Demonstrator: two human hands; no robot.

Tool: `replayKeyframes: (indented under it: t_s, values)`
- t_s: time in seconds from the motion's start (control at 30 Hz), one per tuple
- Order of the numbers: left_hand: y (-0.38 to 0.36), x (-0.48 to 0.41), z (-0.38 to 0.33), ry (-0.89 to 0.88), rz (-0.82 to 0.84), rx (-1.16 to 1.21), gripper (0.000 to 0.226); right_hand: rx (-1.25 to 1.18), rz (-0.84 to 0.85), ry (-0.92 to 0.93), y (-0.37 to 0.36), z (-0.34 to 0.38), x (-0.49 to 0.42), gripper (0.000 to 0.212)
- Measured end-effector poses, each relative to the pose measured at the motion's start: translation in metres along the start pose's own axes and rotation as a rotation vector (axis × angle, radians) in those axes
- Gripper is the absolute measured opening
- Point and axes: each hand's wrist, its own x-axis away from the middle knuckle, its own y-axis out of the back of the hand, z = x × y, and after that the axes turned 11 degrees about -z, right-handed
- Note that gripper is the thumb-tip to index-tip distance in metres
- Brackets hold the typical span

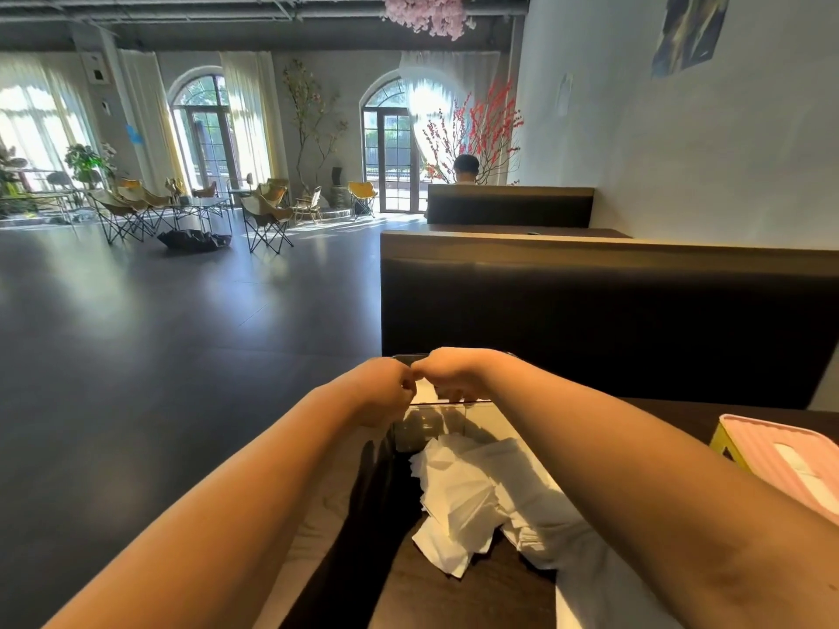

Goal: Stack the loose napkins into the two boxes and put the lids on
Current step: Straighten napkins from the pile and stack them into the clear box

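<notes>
Loose napkins (458, 501) trail lengthwise toward the clear box (426, 429), where left hand (386, 392) and right hand (449, 374) curl, grip unclear.

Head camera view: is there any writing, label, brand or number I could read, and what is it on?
No text can be read anywhere in this view.
The wall poster: a dark picture, no words legible.
The white sheet on the wall: too blurred to read.
The pink lid: ribbed, no label visible.
The napkins: plain white, no print.
</notes>
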Motion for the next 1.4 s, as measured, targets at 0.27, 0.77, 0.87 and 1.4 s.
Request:
replayKeyframes:
  t_s: [0.27,0.77,0.87,1.4]
  values:
    - [0.001,0.053,-0.021,-0.047,-0.346,0.059,0.032,-0.139,-0.476,0.280,-0.002,-0.022,0.070,0.017]
    - [-0.103,0.167,-0.062,0.055,-0.276,0.224,0.084,-0.348,-0.708,0.177,-0.085,-0.134,0.194,0.027]
    - [-0.102,0.163,-0.064,0.031,-0.280,0.169,0.065,-0.271,-0.734,0.260,-0.084,-0.138,0.191,0.030]
    - [-0.087,0.177,-0.054,0.121,-0.324,0.944,0.007,-0.016,-0.677,0.320,-0.083,-0.139,0.195,0.063]
